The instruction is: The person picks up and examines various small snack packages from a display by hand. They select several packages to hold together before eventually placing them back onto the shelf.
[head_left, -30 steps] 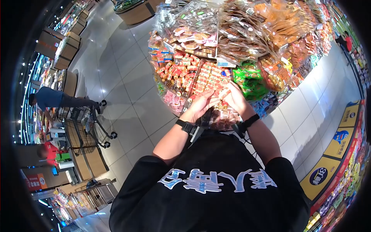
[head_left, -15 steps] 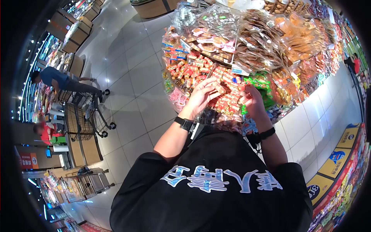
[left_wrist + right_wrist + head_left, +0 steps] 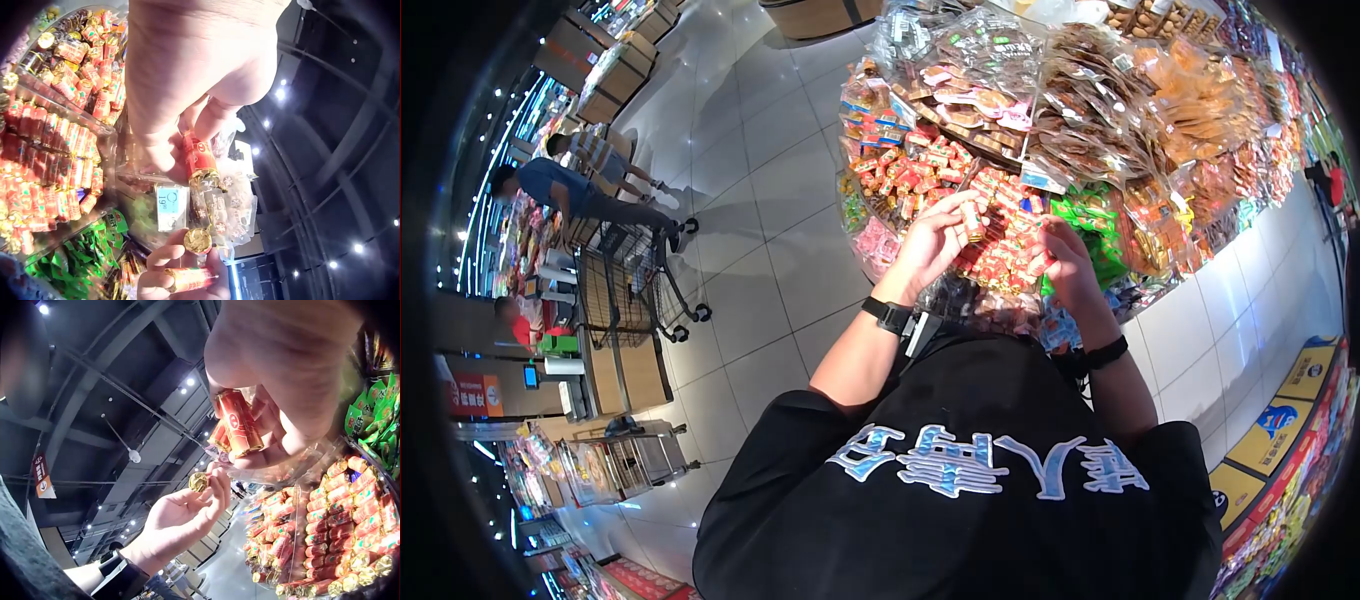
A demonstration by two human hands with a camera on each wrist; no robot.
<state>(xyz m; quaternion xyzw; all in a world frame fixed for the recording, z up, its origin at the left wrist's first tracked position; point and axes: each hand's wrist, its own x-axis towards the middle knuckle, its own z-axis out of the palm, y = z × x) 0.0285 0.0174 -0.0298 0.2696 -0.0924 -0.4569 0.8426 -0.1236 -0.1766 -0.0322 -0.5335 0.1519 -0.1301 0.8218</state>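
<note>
The left hand [image 3: 930,252] pinches one red roll [image 3: 199,155] between thumb and fingers, leaving a gold end [image 3: 206,181] free; the right hand [image 3: 1072,268] has its grip closed on two more rolls [image 3: 241,425]. All three are held over the stacked rolls [image 3: 328,531], near the green packets [image 3: 375,409]. Each roll looks light and fairly firm, its shiny wrapper probably slick, the folded ends likely to crumple, so a gentle pinch mid-length should suit best.

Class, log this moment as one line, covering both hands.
left hand: pinches one roll | right hand: holds two rolls | nearby: stacked rolls, green packets
</note>
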